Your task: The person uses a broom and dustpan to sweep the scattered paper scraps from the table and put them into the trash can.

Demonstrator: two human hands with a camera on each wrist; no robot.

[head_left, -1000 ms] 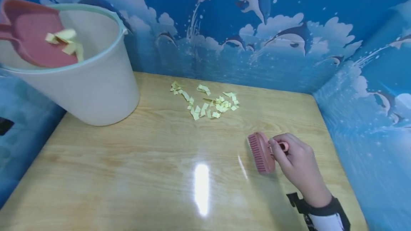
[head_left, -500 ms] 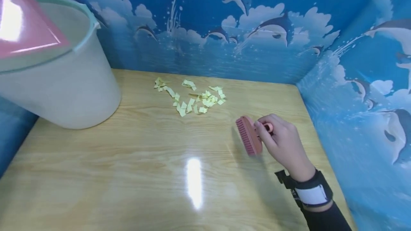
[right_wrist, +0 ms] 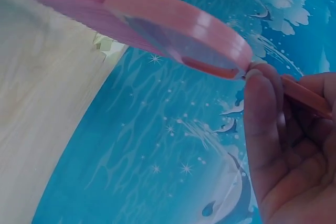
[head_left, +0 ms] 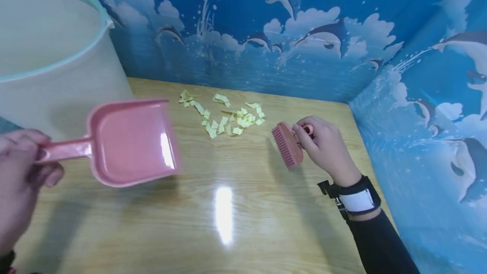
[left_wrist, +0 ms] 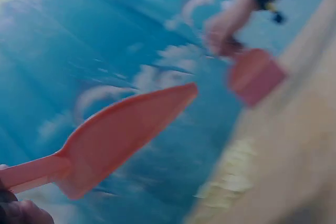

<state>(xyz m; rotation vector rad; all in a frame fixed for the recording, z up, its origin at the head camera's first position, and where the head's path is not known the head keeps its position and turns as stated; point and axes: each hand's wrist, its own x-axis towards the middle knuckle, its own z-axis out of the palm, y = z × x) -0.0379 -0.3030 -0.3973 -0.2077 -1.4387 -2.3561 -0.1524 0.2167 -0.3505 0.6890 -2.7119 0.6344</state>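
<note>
My left hand (head_left: 23, 176) grips the handle of a pink dustpan (head_left: 131, 143), held over the table in front of the bucket. Its pan shows no scraps on it and its flat lip points right. On the right, my right hand (head_left: 323, 147) pinches the handle of a pink brush (head_left: 288, 145), bristles facing left. In the right wrist view, thumb and fingers close on the handle of the brush (right_wrist: 184, 19). Torn pale-yellow paper scraps (head_left: 243, 117) lie scattered toward the back of the table, between dustpan and brush.
A large white bucket (head_left: 64, 83) with a mint-green rim stands at the back left. Blue dolphin-print sheeting (head_left: 236, 62) rises behind and to the right of the wooden table (head_left: 182, 223). A bright light reflection shows on the tabletop.
My left hand has brought the dustpan out of the bucket's mouth, down and right over the table; the scraps that were on it are gone. The brush has moved slightly away from me and left.
</note>
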